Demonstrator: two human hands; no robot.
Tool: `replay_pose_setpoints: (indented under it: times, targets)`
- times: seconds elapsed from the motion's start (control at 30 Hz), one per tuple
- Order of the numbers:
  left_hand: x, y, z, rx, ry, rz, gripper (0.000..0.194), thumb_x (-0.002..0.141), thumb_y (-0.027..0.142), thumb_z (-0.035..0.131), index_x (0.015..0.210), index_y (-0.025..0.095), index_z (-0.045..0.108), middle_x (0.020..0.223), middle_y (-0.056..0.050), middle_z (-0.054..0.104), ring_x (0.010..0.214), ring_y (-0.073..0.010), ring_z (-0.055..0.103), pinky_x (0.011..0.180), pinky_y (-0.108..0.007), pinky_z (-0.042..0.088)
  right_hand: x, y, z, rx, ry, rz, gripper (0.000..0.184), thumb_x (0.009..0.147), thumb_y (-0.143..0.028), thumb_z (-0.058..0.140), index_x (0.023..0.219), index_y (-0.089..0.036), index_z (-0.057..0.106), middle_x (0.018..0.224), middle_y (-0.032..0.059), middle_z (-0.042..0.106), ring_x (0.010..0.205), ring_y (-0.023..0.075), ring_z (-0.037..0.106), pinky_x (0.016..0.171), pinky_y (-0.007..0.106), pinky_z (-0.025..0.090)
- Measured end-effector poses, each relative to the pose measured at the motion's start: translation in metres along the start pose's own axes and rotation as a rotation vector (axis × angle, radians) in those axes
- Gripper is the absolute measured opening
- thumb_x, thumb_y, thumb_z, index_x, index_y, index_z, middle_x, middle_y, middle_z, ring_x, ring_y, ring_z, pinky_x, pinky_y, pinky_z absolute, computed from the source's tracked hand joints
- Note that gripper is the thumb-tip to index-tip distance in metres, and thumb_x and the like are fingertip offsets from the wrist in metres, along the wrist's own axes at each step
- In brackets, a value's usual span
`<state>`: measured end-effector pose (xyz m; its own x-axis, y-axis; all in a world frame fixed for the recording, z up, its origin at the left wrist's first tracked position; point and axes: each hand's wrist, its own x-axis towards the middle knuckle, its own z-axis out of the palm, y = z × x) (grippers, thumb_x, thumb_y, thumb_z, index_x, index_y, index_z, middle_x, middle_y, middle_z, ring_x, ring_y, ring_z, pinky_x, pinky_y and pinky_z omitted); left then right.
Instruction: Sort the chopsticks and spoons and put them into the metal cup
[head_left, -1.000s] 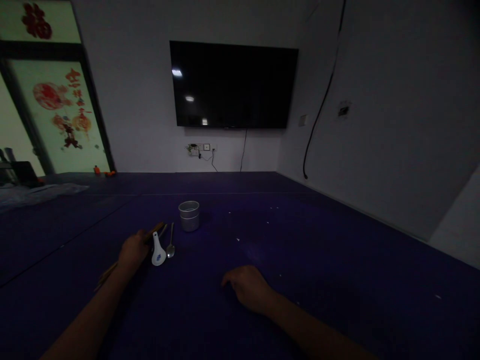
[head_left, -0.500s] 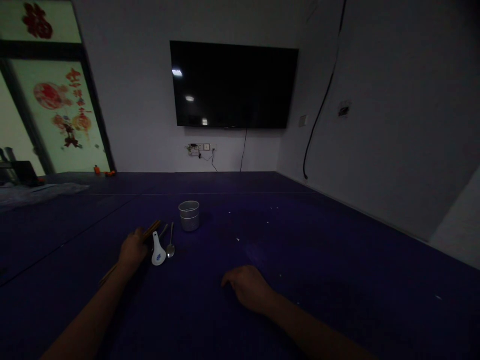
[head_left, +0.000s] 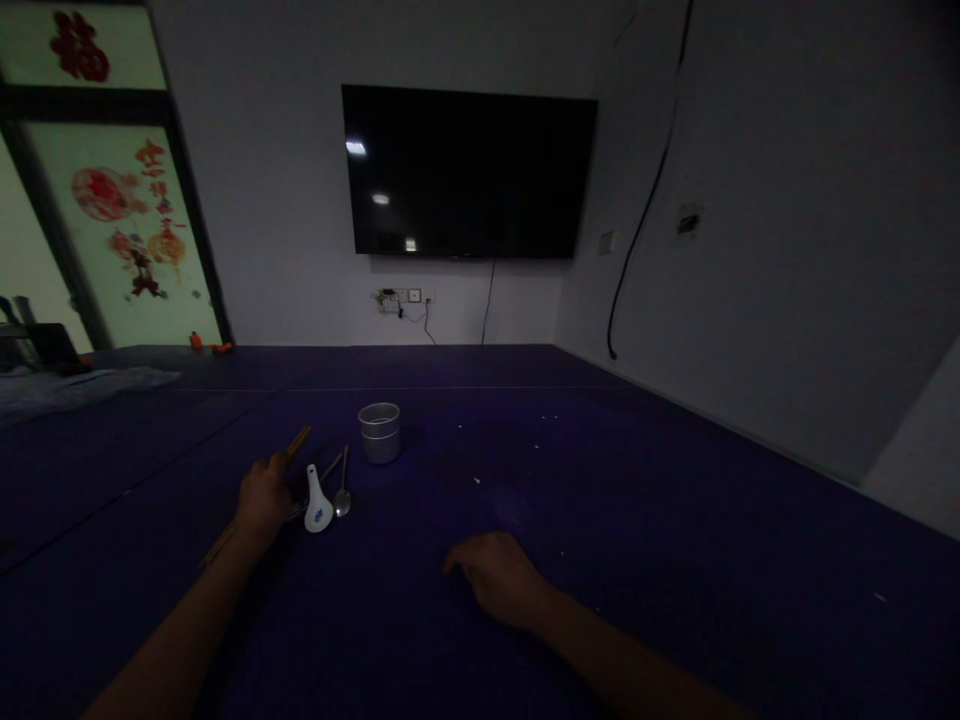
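Observation:
My left hand (head_left: 262, 497) is closed around a bundle of wooden chopsticks (head_left: 298, 444), whose ends stick out ahead of the fingers and behind the wrist. Just right of it, a white porcelain spoon (head_left: 318, 512) with a blue mark lies on the dark blue tabletop (head_left: 420, 630). Beside that is a metal spoon (head_left: 343, 501), bowl toward me. Another thin metal utensil (head_left: 331, 466) lies slantwise, partly behind the porcelain spoon; its kind is unclear. A grey metal cup (head_left: 380, 434) stands upright beyond them. My right hand (head_left: 495, 578) rests on the tabletop, fingers curled under, nothing visible in it.
Small white scraps (head_left: 477, 481) dot the tabletop. Clear plastic sheeting (head_left: 90, 388) and small orange items (head_left: 196, 341) lie at the far left. A television (head_left: 469, 172) hangs on the back wall, and a black cable (head_left: 637, 240) runs down the right wall.
My left hand has shifted slightly left with the chopsticks, and their far ends have swung left, away from the slanted metal utensil. The right hand, cup and spoons stay in place.

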<state>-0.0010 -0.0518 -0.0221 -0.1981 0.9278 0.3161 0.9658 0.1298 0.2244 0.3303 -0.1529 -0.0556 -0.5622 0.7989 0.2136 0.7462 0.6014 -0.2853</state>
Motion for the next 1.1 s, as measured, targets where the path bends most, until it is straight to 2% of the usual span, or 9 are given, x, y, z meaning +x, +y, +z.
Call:
replay_pose_setpoints:
  times: [0.1, 0.17, 0.37, 0.5, 0.77, 0.97, 1.1]
  targets:
    - [-0.001, 0.003, -0.004, 0.117, 0.040, 0.001, 0.047, 0.080, 0.008, 0.039, 0.126, 0.013, 0.045, 0.104, -0.014, 0.058, 0.092, -0.0244, 0.061, 0.071, -0.029, 0.045, 0.000, 0.000, -0.001, -0.015, -0.020, 0.011, 0.040, 0.075, -0.003, 0.043, 0.098, -0.022, 0.069, 0.094, 0.0020, 0.073, 0.085, 0.0162, 0.068, 0.076, 0.024, 0.047]
    - [-0.003, 0.005, -0.006, 0.132, 0.035, 0.014, 0.048, 0.079, 0.005, 0.038, 0.126, 0.013, 0.046, 0.102, -0.013, 0.059, 0.090, -0.0231, 0.062, 0.069, -0.027, 0.045, 0.000, -0.001, -0.001, -0.011, -0.025, 0.005, 0.041, 0.074, -0.003, 0.043, 0.099, -0.021, 0.069, 0.093, 0.0022, 0.073, 0.084, 0.0162, 0.068, 0.075, 0.024, 0.047]
    - [-0.004, 0.006, -0.008, 0.146, 0.048, 0.007, 0.046, 0.079, 0.005, 0.040, 0.124, 0.012, 0.048, 0.102, -0.014, 0.059, 0.089, -0.0237, 0.062, 0.068, -0.026, 0.045, 0.000, 0.000, 0.000, 0.009, 0.002, -0.005, 0.041, 0.077, -0.003, 0.040, 0.098, -0.021, 0.070, 0.096, 0.0025, 0.073, 0.087, 0.0161, 0.067, 0.078, 0.025, 0.047]
    - [-0.004, 0.006, -0.008, 0.153, 0.074, 0.024, 0.049, 0.080, 0.003, 0.035, 0.127, 0.010, 0.045, 0.103, -0.016, 0.058, 0.087, -0.0244, 0.063, 0.066, -0.027, 0.045, 0.001, 0.001, 0.001, 0.007, 0.011, -0.012, 0.041, 0.077, -0.003, 0.040, 0.097, -0.021, 0.070, 0.096, 0.0026, 0.073, 0.087, 0.0163, 0.068, 0.078, 0.026, 0.047]
    - [-0.003, 0.001, -0.004, 0.144, 0.195, 0.089, 0.052, 0.078, 0.002, 0.035, 0.128, 0.010, 0.046, 0.102, -0.016, 0.058, 0.090, -0.0254, 0.062, 0.071, -0.031, 0.047, 0.000, -0.003, -0.002, -0.002, 0.015, -0.005, 0.041, 0.077, -0.003, 0.040, 0.096, -0.021, 0.070, 0.095, 0.0029, 0.073, 0.086, 0.0175, 0.068, 0.077, 0.026, 0.048]
    - [0.001, 0.004, -0.002, 0.069, 0.320, 0.187, 0.052, 0.077, 0.001, 0.035, 0.126, 0.011, 0.048, 0.111, -0.017, 0.057, 0.100, -0.0275, 0.058, 0.081, -0.036, 0.047, 0.001, 0.001, 0.001, -0.008, -0.004, -0.018, 0.041, 0.074, -0.002, 0.042, 0.098, -0.022, 0.070, 0.096, 0.0027, 0.073, 0.087, 0.0172, 0.068, 0.078, 0.026, 0.048]
    - [-0.008, 0.020, -0.005, -0.135, 0.443, 0.357, 0.050, 0.076, 0.002, 0.034, 0.122, 0.014, 0.051, 0.117, -0.014, 0.057, 0.107, -0.0292, 0.055, 0.089, -0.042, 0.046, 0.001, 0.003, 0.003, -0.005, 0.012, -0.024, 0.041, 0.076, -0.002, 0.041, 0.097, -0.022, 0.070, 0.095, 0.0030, 0.073, 0.086, 0.0167, 0.068, 0.078, 0.026, 0.048]
